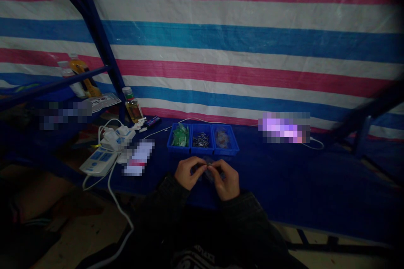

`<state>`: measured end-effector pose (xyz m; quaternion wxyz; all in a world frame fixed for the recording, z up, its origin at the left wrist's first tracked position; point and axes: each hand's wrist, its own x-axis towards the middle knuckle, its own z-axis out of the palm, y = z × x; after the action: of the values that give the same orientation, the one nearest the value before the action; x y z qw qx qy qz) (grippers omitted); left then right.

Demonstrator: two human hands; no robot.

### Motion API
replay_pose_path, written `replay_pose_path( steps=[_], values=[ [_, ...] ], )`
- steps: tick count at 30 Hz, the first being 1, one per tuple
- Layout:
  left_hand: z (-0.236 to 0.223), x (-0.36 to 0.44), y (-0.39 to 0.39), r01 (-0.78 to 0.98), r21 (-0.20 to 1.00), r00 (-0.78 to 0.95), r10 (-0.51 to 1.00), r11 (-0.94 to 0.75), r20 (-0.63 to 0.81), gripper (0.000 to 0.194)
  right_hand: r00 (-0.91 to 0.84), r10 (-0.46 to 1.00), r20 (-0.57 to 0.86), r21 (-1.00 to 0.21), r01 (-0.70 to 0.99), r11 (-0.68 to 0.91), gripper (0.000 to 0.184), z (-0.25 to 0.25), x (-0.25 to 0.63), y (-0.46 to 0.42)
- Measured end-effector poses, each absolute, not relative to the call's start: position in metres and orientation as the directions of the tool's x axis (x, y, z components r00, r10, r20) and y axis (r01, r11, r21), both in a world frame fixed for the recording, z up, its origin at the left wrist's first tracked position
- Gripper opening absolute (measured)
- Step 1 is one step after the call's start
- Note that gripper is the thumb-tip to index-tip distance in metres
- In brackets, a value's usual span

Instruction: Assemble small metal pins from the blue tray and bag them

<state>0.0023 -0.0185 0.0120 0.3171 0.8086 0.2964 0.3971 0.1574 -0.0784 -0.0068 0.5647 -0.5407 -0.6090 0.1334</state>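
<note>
Both hands meet over the blue table, fingertips pinched close together. Between them is a small clear plastic bag (208,173), dim and partly hidden by the fingers. My left hand (188,173) is closed on its left side, and my right hand (226,180) is closed on its right side. Just beyond the hands stand three joined blue bins (202,151). Small green packets (181,135) fill the left bin, metal screws or nails (201,140) lie in the middle one, and clear plastic bags (221,138) are in the right one.
To the left lie white power strips (100,162) with plugs and cables, beside a lit phone (139,158). A drink bottle (133,105) stands behind them near a blue metal frame (104,46). Another lit device (280,128) is at the back right. A striped sheet (236,50) hangs behind.
</note>
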Motion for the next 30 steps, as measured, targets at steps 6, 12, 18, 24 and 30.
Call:
replay_pose_path(
  steps=[6,12,18,24,30],
  values=[
    [0.0117,0.0015,-0.0187,0.238,0.739,0.508,0.729,-0.630,0.459,0.017,0.172,0.817,0.550,-0.759,0.510,0.404,0.018,-0.0063,0.1584,-0.0774],
    [0.0139,0.0015,-0.0189,0.248,0.734,0.521,0.726,-0.632,0.449,0.017,0.168,0.807,0.566,-0.747,0.520,0.415,0.016,-0.0030,0.1562,-0.0796],
    [0.0151,0.0018,-0.0201,0.237,0.718,0.492,0.719,-0.654,0.491,0.018,0.197,0.803,0.563,-0.743,0.546,0.388,0.011,-0.0037,0.1547,-0.0807],
    [0.0173,0.0009,-0.0219,0.241,0.717,0.475,0.724,-0.654,0.500,0.015,0.196,0.839,0.507,-0.789,0.497,0.361,0.010,-0.0046,0.1536,-0.0797],
    [0.0148,0.0010,-0.0196,0.255,0.715,0.491,0.724,-0.651,0.484,0.011,0.165,0.849,0.503,-0.792,0.481,0.376,0.014,-0.0037,0.1541,-0.0796]
  ],
)
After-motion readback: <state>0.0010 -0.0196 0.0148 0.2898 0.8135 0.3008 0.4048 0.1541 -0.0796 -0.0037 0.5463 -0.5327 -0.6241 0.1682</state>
